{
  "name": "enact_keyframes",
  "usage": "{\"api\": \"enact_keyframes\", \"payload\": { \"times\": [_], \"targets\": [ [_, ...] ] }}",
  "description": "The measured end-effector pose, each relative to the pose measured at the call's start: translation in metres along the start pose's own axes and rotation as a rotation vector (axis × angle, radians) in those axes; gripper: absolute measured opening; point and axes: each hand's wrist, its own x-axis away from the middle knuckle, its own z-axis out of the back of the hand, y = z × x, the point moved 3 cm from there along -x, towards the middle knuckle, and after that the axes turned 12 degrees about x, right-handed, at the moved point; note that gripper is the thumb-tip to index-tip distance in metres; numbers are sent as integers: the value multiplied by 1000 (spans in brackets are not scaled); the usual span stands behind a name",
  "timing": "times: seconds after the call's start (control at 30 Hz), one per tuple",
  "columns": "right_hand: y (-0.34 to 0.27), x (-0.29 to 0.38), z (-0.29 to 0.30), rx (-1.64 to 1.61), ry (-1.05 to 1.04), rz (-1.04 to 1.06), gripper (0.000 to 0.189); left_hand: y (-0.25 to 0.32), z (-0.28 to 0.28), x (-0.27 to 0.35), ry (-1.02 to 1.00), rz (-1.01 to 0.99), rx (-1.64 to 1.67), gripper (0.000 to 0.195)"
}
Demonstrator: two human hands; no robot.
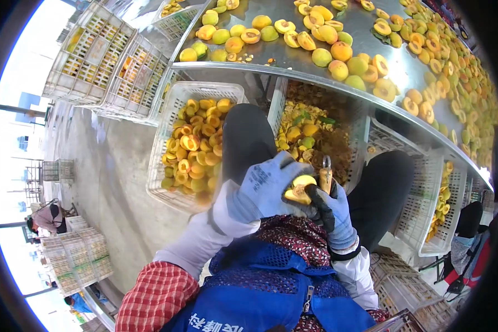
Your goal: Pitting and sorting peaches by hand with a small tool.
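Note:
Both my hands wear blue knitted gloves with dark fingers. My left hand [274,186] is closed around a yellow apricot or similar stone fruit [301,189], which shows its cut flesh and a brown centre. Close against its right side is my right hand [334,207], gripping a small wooden-handled tool [325,178] with a metal loop at its upper end. Its working tip is hidden. Between my knees, beyond the hands, a crate [277,101] holds peelings, fruit pieces and brown stones. To the left stands a white plastic crate [155,166] of halved fruit.
A metal table [274,68] bearing many whole and halved fruits spans the top. Stacked crates [95,62] stand at upper left; another crate of halves [456,224] is at right. Concrete floor [124,166] lies left. Other people [47,220] are at the far left and right edge.

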Motion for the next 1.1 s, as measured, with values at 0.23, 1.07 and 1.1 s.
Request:
{"api": "enact_keyframes", "payload": {
  "times": [0.23,1.07,1.1],
  "targets": [
    [3,-1,-5,67,111,244,23,-49,-56,20,344,441,1343,24],
    [-1,28,-20,1080,169,520,30,-23,-54,6,379,261,1259,24],
    [2,30,-19,1053,206,556,32,-21,-53,5,376,234,1209,24]
  ]
}}
